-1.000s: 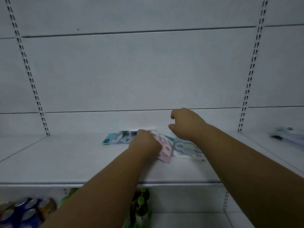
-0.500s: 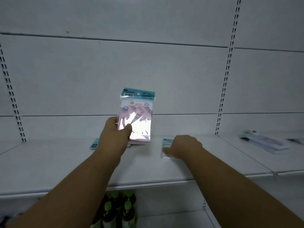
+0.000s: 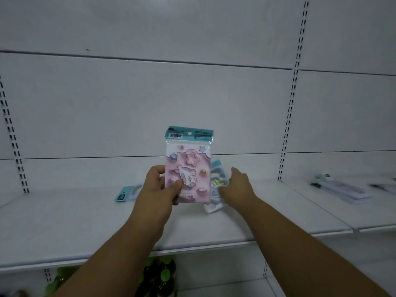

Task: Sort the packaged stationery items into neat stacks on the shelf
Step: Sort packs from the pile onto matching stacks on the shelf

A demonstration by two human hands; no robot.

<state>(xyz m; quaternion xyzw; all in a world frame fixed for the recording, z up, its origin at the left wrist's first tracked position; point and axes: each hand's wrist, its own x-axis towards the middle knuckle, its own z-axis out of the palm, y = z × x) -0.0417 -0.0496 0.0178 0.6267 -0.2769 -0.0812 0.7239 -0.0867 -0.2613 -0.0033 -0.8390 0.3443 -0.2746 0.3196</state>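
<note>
Fingers of the left hand (image 3: 159,187) are clamped on the pink packet (image 3: 188,174), thumb across its front lower-left and the rest behind, holding it upright above the shelf (image 3: 64,224) with its teal header card uppermost. A second ago this packet lay flat among the others under both hands; half a second ago it was raised but washed out by glare. It now faces the camera squarely and its star and unicorn print reads clearly, which suggests it is being identified before assignment to a stack. The right hand (image 3: 236,187), which half a second ago pressed flat on the shelf, has closed round a pale second packet (image 3: 215,196) and tilted it up just beside the pink one. Whether that packet is clear of the shelf cannot be told; the hand and the pink packet cover most of it. A teal-edged packet (image 3: 126,194) lies flat to the left, partly behind the left hand. More packets (image 3: 340,189) on the neighbouring shelf are blurred. No stack is yet formed.
</note>
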